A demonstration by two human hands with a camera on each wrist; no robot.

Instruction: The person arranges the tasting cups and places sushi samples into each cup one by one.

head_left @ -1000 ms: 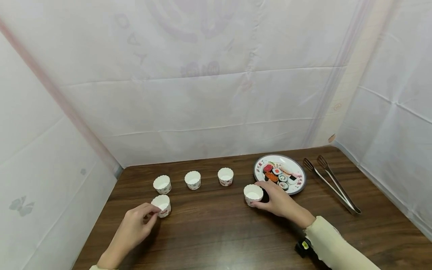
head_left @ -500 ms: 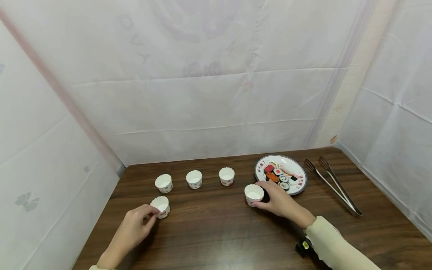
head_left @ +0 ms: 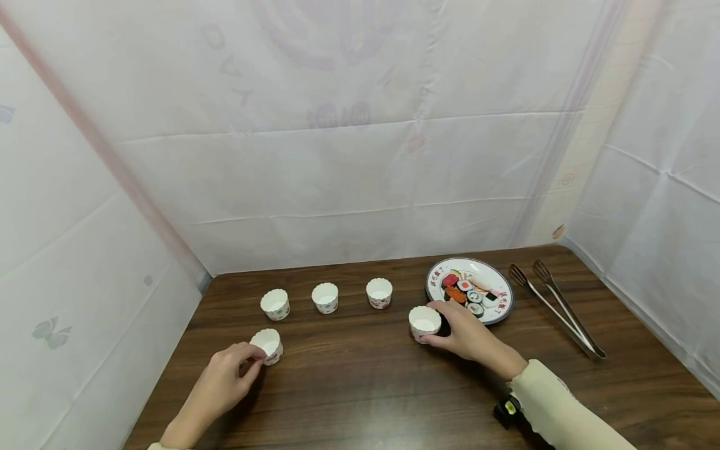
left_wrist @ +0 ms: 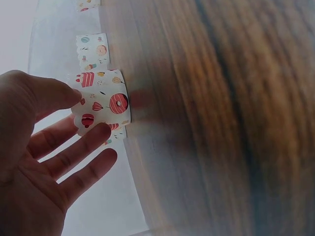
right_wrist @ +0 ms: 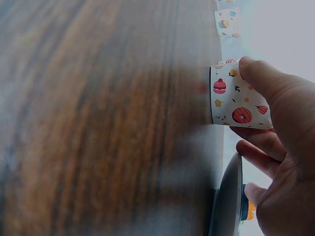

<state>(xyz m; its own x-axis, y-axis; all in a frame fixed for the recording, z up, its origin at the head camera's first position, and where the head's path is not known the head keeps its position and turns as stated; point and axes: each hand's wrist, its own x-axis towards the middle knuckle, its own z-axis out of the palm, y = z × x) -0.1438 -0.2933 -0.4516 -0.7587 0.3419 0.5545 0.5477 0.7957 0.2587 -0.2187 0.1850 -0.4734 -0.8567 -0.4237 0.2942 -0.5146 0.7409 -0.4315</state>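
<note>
My left hand (head_left: 227,378) pinches the near rim of a white paper baking cup (head_left: 267,345) at the left of the table. In the left wrist view the thumb lies on the cup's printed side (left_wrist: 106,101), and part of the fingers is hidden behind it. My right hand (head_left: 464,331) grips a second baking cup (head_left: 424,323), thumb on the near side, beside the sushi-printed plate (head_left: 504,304). That cup's cake and doughnut pattern (right_wrist: 238,98) shows in the right wrist view. Both cups stand upright on the table, mouths up.
Three more baking cups stand in a back row: left (head_left: 275,304), middle (head_left: 325,298) and right (head_left: 379,293). Metal tongs (head_left: 562,315) lie right of the plate. White cloth (head_left: 360,181) hangs behind the wooden table (head_left: 349,400) and at both sides.
The left hand has drawn its cup slightly nearer and to the left, widening the gap to the cup behind. My right hand stays on its cup. The head view has shifted a little.
</note>
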